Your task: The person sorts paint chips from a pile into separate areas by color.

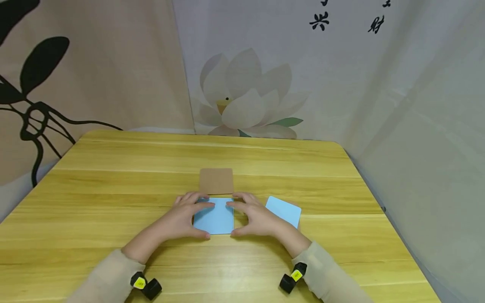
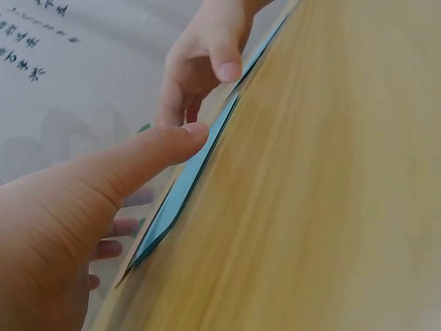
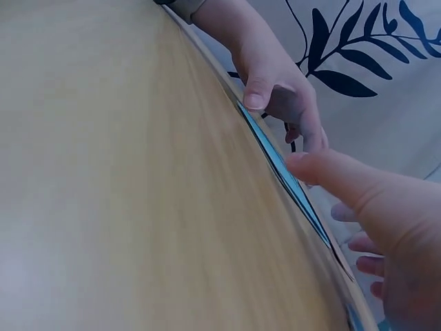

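Observation:
A light-blue square card (image 1: 214, 221) lies flat on the table between my two hands. My left hand (image 1: 185, 216) arches over its left side, thumb by the near edge and fingertips by the far edge. On the opposite side my right hand (image 1: 257, 216) mirrors it, fingers spread apart. Both index fingertips overlap the card's top in the head view. In the left wrist view the left thumb (image 2: 162, 152) is stretched out above the blue card (image 2: 182, 189). The right wrist view has the right thumb (image 3: 337, 176) likewise extended over the card's edge.
Just beyond the blue card lies a brown square card (image 1: 216, 182). A second blue card (image 1: 284, 211) sits tilted at the right, partly hidden by my right forearm. The wooden table (image 1: 113, 185) ends at a printed curtain (image 1: 265, 33). Each wrist wears a small black camera.

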Demonstrator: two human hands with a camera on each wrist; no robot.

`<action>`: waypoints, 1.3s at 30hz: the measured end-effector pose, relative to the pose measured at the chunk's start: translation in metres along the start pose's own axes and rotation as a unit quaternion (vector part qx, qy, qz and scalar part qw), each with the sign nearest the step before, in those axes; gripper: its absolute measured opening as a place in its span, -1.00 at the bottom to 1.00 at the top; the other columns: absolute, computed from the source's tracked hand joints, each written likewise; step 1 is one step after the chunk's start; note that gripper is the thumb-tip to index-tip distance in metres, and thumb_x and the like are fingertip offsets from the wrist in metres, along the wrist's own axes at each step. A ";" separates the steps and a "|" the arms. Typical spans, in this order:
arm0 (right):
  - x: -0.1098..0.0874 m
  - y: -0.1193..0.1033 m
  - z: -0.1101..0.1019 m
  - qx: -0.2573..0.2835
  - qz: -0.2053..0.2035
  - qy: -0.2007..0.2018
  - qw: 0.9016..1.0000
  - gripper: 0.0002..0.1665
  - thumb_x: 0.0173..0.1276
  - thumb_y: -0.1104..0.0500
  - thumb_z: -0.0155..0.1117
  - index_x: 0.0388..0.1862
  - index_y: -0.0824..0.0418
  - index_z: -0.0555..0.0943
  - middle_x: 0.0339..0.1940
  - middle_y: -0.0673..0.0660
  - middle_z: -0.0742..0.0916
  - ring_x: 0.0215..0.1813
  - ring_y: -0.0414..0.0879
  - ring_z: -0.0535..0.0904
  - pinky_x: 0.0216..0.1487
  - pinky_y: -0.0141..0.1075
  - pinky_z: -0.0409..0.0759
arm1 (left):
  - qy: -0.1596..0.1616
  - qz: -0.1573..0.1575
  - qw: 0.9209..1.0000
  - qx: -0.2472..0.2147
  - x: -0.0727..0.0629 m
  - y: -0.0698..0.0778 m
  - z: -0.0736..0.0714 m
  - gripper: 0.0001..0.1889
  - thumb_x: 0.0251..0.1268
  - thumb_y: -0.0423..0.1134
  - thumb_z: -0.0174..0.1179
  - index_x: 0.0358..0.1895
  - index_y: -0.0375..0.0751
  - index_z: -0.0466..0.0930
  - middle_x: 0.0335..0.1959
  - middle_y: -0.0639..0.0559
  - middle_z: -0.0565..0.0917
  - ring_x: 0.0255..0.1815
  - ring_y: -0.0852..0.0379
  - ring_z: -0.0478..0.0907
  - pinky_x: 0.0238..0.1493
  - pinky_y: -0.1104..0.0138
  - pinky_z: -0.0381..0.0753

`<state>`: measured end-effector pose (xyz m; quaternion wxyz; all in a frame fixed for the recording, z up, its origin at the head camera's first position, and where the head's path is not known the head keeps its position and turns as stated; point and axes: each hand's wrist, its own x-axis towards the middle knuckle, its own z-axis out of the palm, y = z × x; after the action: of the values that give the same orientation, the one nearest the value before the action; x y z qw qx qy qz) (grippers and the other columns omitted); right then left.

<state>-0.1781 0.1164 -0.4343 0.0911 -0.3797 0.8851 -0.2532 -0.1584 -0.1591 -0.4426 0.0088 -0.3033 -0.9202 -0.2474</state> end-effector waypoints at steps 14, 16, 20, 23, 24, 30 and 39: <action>-0.062 0.023 -0.021 -0.010 0.064 0.082 0.994 -0.08 0.03 -0.15 0.52 0.37 0.06 0.42 0.41 0.16 0.33 0.43 0.13 0.11 0.28 0.21 0.09 | -0.013 0.030 0.999 -0.028 0.026 0.025 0.017 -0.15 -0.17 0.26 0.44 0.30 0.01 0.48 0.35 -0.03 0.34 0.34 -0.06 0.17 0.25 -0.12 0.03; -0.070 0.027 -0.023 -0.010 0.076 0.091 0.993 -0.08 0.02 -0.16 0.52 0.37 0.04 0.43 0.41 0.14 0.33 0.42 0.12 0.11 0.26 0.21 0.14 | -0.015 0.041 0.999 -0.030 0.032 0.029 0.019 -0.15 -0.15 0.24 0.44 0.31 0.00 0.47 0.36 -0.03 0.33 0.35 -0.05 0.16 0.25 -0.15 0.02; -0.084 0.033 -0.027 -0.015 0.098 0.101 0.990 -0.07 0.00 -0.16 0.53 0.36 0.03 0.44 0.41 0.15 0.32 0.42 0.14 0.11 0.21 0.19 0.23 | -0.022 0.062 0.997 -0.031 0.045 0.038 0.025 -0.16 -0.11 0.23 0.42 0.32 -0.02 0.45 0.37 -0.02 0.31 0.37 -0.04 0.12 0.27 -0.16 -0.04; -0.094 0.038 -0.030 -0.022 0.106 0.106 0.988 -0.06 -0.02 -0.16 0.55 0.36 0.05 0.44 0.41 0.17 0.33 0.41 0.17 0.13 0.18 0.19 0.27 | -0.030 0.074 0.996 -0.036 0.055 0.045 0.031 -0.16 -0.07 0.22 0.41 0.34 -0.04 0.42 0.39 -0.02 0.29 0.38 -0.02 0.10 0.29 -0.15 -0.09; -0.097 0.040 -0.030 -0.027 0.106 0.109 0.988 -0.06 -0.02 -0.16 0.55 0.36 0.06 0.44 0.40 0.18 0.34 0.40 0.18 0.14 0.18 0.20 0.26 | -0.031 0.077 0.996 -0.039 0.059 0.047 0.033 -0.16 -0.06 0.21 0.41 0.35 -0.04 0.41 0.40 -0.02 0.28 0.39 -0.01 0.09 0.29 -0.15 -0.09; -0.111 0.049 -0.034 -0.035 0.097 0.128 0.987 -0.03 -0.06 -0.14 0.58 0.34 0.10 0.45 0.37 0.23 0.37 0.37 0.21 0.19 0.19 0.25 0.20 | -0.038 0.095 0.994 -0.049 0.082 0.061 0.043 -0.16 -0.02 0.19 0.40 0.38 -0.03 0.37 0.42 0.01 0.26 0.38 -0.01 0.09 0.28 -0.13 -0.05; -0.125 0.059 -0.037 -0.038 0.101 0.129 0.986 0.01 -0.06 -0.18 0.56 0.36 0.16 0.42 0.37 0.28 0.36 0.37 0.24 0.18 0.20 0.29 0.14 | -0.065 0.101 0.992 -0.028 0.110 0.075 0.056 -0.12 -0.05 0.24 0.40 0.40 0.04 0.34 0.44 0.02 0.24 0.40 -0.02 0.09 0.27 -0.13 0.00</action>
<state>-0.1407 0.2547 -0.4373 -0.0134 -0.2555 0.9324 -0.2554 -0.1983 -0.0208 -0.4395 -0.0345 -0.4102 -0.8763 -0.2504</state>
